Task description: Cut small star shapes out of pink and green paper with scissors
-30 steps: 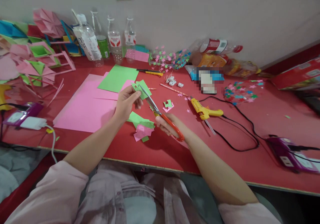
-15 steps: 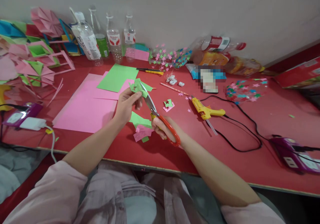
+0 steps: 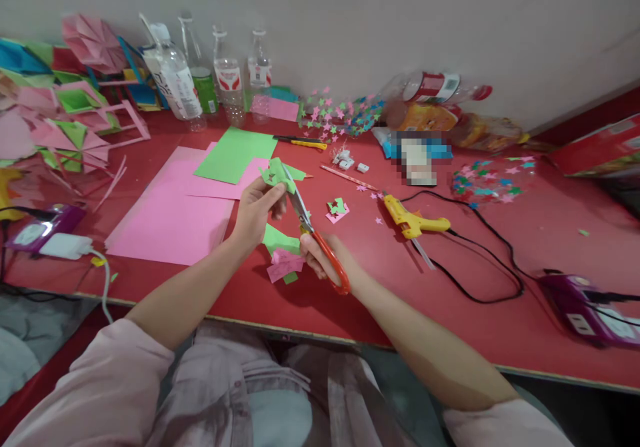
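My left hand (image 3: pixel 257 207) pinches a piece of green paper (image 3: pixel 275 172) with ragged cut edges, held above the table. My right hand (image 3: pixel 320 255) grips orange-handled scissors (image 3: pixel 332 260), whose metal blades point up and left and lie against the green paper. Whether the blades are fully closed is hard to see. Below the hands lie green paper scraps (image 3: pixel 281 239) and pink paper scraps (image 3: pixel 287 264). A small stack of cut green and pink pieces (image 3: pixel 338 210) rests right of the blades.
Pink sheets (image 3: pixel 165 214) and a green sheet (image 3: pixel 235 157) lie to the left. A yellow glue gun (image 3: pixel 417 223), its black cord and a purple power strip (image 3: pixel 575 307) are on the right. Bottles (image 3: pixel 230 84) stand along the wall. A yellow utility knife (image 3: pixel 305 142) lies behind.
My right hand and the scissors have shifted slightly left, and the handles look closer together. My left hand and the green paper have barely moved.
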A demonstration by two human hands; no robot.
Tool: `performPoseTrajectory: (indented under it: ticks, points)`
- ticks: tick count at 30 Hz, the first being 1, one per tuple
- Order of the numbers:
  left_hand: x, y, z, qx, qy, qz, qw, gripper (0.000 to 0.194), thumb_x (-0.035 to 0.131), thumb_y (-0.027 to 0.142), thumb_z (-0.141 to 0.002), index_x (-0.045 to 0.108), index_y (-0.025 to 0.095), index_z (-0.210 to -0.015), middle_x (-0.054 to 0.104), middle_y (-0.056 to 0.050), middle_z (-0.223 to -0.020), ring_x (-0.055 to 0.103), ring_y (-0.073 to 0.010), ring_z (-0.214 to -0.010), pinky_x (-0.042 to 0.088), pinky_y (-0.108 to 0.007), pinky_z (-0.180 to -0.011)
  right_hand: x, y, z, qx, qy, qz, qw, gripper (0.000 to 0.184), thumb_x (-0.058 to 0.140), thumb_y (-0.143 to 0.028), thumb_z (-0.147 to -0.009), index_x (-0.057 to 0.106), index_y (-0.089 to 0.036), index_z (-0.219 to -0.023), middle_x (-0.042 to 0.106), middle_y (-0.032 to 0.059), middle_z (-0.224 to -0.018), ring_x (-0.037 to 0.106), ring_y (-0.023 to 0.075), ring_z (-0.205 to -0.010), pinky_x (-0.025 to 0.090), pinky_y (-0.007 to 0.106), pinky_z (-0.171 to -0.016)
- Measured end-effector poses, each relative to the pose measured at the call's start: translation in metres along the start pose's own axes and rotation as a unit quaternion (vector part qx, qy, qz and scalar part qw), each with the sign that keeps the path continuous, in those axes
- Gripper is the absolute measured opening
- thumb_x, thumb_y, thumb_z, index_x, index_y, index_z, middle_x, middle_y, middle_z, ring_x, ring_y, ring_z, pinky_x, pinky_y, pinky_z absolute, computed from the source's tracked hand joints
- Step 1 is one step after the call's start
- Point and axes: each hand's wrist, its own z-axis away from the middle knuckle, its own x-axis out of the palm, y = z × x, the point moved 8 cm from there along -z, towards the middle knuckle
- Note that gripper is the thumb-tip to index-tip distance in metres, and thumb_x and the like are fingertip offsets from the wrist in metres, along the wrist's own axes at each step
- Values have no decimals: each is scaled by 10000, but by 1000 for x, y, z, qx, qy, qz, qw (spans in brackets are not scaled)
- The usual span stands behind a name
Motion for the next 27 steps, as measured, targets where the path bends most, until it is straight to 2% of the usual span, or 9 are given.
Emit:
performPoseTrajectory:
  ticks: [9,21,27]
  points:
    - [-3,-2,0,-2,7,-7,1000,250,738,384,-694,583,191,-658,537,72,-439,437,-30,-354,314,-171,-361,0,-1,1,2,4,6,1000,553,509,-742,-792,366,-235,-625,328,-92,-414,320,71,-358,294,235,-391]
    - [-1,-2,1,-11,4,-6,1000,248,733,385,-698,583,193,-653,534,69,-438,436,-32,-362,313,-173,-363,-2,-4,2,-51,25,50,997,588,420,-786,-818,377,-231,-629,315,-77,-465,317,83,-409,266,250,-428]
    - [-1,-2,0,-11,2,7,1000,232,734,367,-697,589,192,-650,542,68,-436,438,-30,-356,313,-166,-359,-4,-3,0,-54,33,59,996,604,424,-806,-803,379,-230,-623,296,-79,-454,303,81,-404,240,246,-421]
